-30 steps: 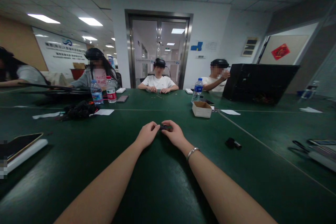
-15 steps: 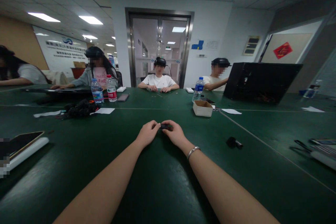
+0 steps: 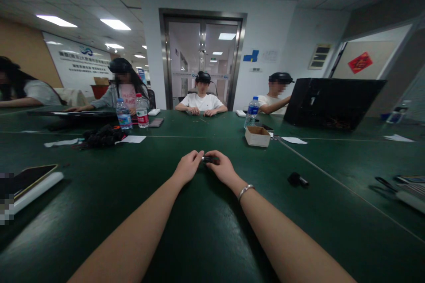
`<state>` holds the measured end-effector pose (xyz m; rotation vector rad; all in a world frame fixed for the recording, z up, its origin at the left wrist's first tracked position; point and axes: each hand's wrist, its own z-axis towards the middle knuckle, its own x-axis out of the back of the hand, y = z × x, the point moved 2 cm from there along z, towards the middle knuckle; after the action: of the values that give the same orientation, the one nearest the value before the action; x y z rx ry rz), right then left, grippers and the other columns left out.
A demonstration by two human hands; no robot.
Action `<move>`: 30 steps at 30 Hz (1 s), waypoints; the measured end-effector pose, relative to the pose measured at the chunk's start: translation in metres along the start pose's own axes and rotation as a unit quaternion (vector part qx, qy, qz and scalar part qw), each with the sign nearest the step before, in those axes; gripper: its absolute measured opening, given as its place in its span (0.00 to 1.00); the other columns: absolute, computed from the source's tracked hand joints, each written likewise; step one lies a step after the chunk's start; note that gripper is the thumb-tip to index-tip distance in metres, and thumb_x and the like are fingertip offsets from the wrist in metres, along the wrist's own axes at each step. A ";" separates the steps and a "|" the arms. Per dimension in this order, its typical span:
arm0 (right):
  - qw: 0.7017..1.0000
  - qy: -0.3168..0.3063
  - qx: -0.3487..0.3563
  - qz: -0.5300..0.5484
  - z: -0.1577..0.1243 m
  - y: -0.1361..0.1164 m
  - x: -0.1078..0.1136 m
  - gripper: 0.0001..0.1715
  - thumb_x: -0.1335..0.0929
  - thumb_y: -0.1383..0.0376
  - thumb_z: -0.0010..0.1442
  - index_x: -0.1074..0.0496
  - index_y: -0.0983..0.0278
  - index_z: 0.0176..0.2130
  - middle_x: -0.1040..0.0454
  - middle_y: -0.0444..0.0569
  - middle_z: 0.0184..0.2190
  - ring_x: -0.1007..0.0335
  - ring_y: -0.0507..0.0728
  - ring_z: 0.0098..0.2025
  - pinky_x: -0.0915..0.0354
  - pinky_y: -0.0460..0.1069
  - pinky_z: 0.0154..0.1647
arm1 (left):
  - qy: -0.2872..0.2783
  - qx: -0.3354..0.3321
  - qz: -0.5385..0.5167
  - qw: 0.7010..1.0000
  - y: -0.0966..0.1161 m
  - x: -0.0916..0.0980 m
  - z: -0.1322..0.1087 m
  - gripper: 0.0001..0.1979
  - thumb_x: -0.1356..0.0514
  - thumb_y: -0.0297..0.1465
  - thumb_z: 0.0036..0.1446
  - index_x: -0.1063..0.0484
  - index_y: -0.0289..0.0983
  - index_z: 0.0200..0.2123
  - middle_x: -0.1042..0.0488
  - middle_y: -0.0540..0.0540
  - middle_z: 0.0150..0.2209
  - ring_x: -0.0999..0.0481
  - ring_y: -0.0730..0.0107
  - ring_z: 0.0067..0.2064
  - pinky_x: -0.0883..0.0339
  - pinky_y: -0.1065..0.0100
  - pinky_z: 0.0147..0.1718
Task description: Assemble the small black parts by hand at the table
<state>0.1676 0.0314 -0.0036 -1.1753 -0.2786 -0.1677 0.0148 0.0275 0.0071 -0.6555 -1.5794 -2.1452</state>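
Between my two hands, just above the green table [image 3: 206, 212], is a small dark object [image 3: 210, 159] with a shiny silvery part at its left end. My right hand [image 3: 223, 167], with a silver bracelet at the wrist, has its thumb and fingers closed on the dark part. The fingers of my left hand [image 3: 188, 166] are pinched together at the silvery end. What sits inside the left pinch is mostly hidden by the thumb.
An open small box [image 3: 257, 137] and a water bottle [image 3: 252, 112] stand ahead right. A dark object with a silvery end [image 3: 298, 180] lies right. Black cables [image 3: 102, 136] and two bottles are ahead left; a phone [image 3: 29, 179] lies left. Several people sit opposite.
The silvery part between my hands shows more clearly now, and my fingers have shifted slightly. The rest of the view has moved only a little.
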 end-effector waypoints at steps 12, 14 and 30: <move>1.000 -0.005 0.007 0.006 0.000 0.001 -0.001 0.17 0.32 0.73 0.45 0.29 0.63 0.38 0.27 0.47 0.40 0.30 0.53 0.41 0.35 0.52 0.47 | 0.004 -0.023 0.025 0.999 -0.001 0.001 0.000 0.25 0.56 0.50 0.57 0.32 0.38 0.25 0.29 0.47 0.27 0.31 0.67 0.31 0.41 0.69 0.31; 1.000 -0.006 0.008 0.000 0.000 0.000 -0.001 0.17 0.32 0.73 0.45 0.29 0.63 0.38 0.27 0.47 0.40 0.30 0.53 0.42 0.35 0.52 0.48 | 0.005 -0.017 0.030 0.999 0.001 0.001 0.000 0.27 0.57 0.51 0.56 0.32 0.37 0.24 0.29 0.47 0.26 0.31 0.67 0.30 0.42 0.68 0.30; 1.000 0.013 -0.016 -0.005 -0.001 -0.002 0.001 0.17 0.32 0.73 0.45 0.29 0.64 0.38 0.26 0.48 0.39 0.30 0.53 0.40 0.35 0.52 0.47 | 0.013 -0.052 -0.050 0.997 -0.002 -0.002 0.000 0.12 0.48 0.40 0.55 0.32 0.40 0.38 0.28 0.50 0.30 0.29 0.71 0.31 0.38 0.70 0.32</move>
<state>0.1684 0.0300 -0.0015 -1.2037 -0.2600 -0.1958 0.0153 0.0283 0.0048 -0.5900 -1.5247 -2.3129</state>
